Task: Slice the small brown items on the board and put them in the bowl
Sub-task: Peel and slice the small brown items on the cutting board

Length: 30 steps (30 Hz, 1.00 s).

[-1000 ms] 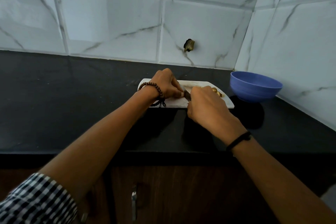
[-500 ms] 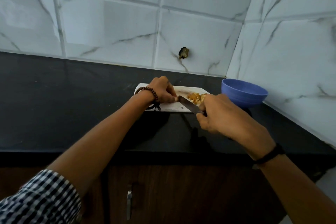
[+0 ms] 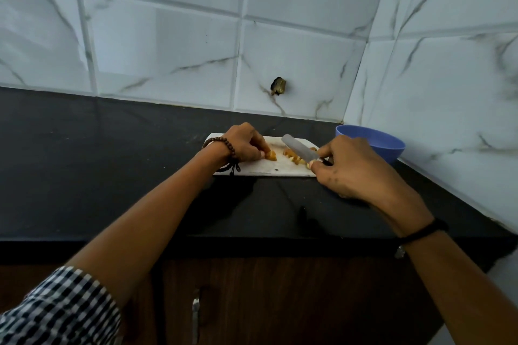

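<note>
Left hand (image 3: pixel 246 143) sat on the left half of the white board (image 3: pixel 269 169), fingers curled down, fingertips pinning one small brown piece (image 3: pixel 271 156) against the board surface. Right hand (image 3: pixel 356 168) was clenched round the handle of the knife (image 3: pixel 298 148); the handle itself was mostly hidden in my fist. The blade pointed away and to the left, passing over the heap of cut pieces (image 3: pixel 291 156) on the board's right half. I could not tell whether the edge touched the board or the heap. The held piece and the heap lay near each other, with a bare strip of board between them. The blue bowl (image 3: pixel 389 145) stood on the black counter (image 3: pixel 112 176) just beside the board's right end, in the corner of the tiled wall (image 3: pixel 168 50), partly hidden behind my right hand; its inside was not visible. Bead bracelet (image 3: pixel 224 145) on left wrist, black band (image 3: pixel 423 232) on right wrist, checked sleeve (image 3: pixel 56 308) at the left elbow.
</note>
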{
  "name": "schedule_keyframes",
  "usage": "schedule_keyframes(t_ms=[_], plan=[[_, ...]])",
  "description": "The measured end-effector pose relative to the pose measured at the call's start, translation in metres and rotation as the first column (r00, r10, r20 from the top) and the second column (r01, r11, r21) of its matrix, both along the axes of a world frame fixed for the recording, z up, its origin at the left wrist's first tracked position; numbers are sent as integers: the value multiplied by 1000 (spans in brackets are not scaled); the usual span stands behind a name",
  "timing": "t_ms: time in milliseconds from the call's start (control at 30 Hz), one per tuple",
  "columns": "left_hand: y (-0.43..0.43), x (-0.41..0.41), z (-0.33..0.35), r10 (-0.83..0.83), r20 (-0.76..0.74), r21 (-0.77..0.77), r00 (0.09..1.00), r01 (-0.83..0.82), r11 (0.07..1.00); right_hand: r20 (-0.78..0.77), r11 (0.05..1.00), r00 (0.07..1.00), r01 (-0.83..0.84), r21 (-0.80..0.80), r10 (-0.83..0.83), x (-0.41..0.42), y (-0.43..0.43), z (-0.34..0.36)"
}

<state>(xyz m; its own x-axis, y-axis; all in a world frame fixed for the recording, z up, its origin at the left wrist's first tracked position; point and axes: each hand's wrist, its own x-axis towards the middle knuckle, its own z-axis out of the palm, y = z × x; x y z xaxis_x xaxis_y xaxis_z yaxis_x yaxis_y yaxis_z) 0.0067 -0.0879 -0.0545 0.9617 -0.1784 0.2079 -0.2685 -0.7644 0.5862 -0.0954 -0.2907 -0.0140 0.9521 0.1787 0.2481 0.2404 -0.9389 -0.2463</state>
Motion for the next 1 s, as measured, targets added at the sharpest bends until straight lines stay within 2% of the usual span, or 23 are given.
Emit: schedule_keyframes(t_ms=[300,633,833,1000], plan=[[5,10,-5,160,154,-67,975,-151,986,24,996,996,-84,12,83,8,21,-26],[6,14,-10,164,202,24,966,-172,985,-72,996,997,33,88,-26,22,-11,-29],[18,14,-8,289,289,60,913,-318,946,49,993,999,15,115,-21,28,6,-28],[24,13,-9,344,367,214,864,-439,873,70,981,997,-41,192,28,38,37,-25]])
